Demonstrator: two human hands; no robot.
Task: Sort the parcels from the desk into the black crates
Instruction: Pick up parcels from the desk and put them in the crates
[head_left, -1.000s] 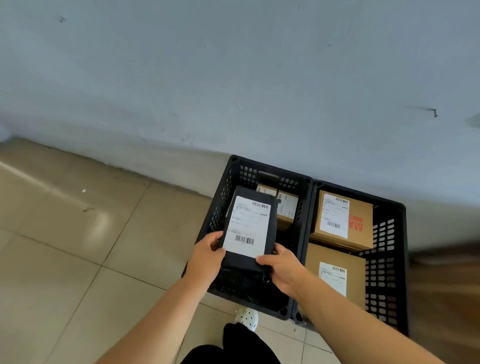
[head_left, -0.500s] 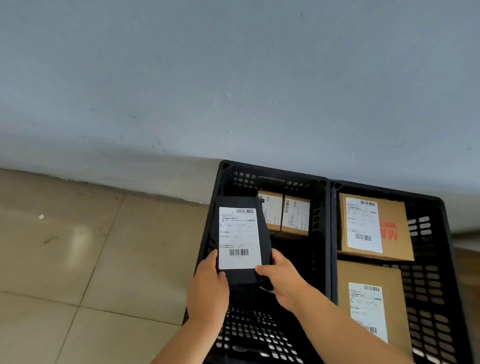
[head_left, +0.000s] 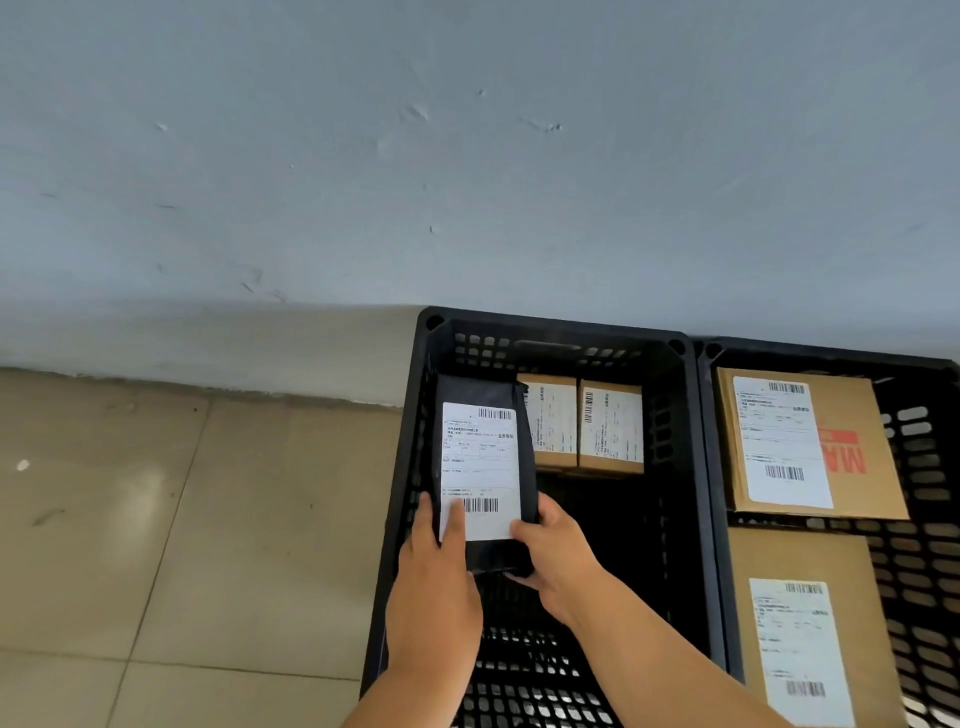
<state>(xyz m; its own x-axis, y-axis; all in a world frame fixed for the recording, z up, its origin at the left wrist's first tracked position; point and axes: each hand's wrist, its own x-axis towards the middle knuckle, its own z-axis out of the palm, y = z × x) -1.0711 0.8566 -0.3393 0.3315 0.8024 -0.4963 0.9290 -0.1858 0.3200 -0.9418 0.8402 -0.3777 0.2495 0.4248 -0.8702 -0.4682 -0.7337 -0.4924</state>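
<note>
A black parcel (head_left: 480, 447) with a white barcode label is inside the left black crate (head_left: 680, 467), against its left wall. My left hand (head_left: 434, 587) holds its lower left edge, thumb on the label. My right hand (head_left: 553, 561) grips its lower right corner. Two small cardboard boxes (head_left: 582, 426) stand at the far end of this crate. The right black crate (head_left: 924, 545) holds two larger cardboard boxes, one far (head_left: 852, 447) and one near (head_left: 810, 623).
Both crates stand side by side on a beige tiled floor (head_left: 182, 545), pushed up to a grey-blue wall (head_left: 467, 156). The left crate's perforated bottom (head_left: 524, 675) shows bare near me.
The black parcel has gone down into the left crate and towards its left wall. The camera has come closer over the crates.
</note>
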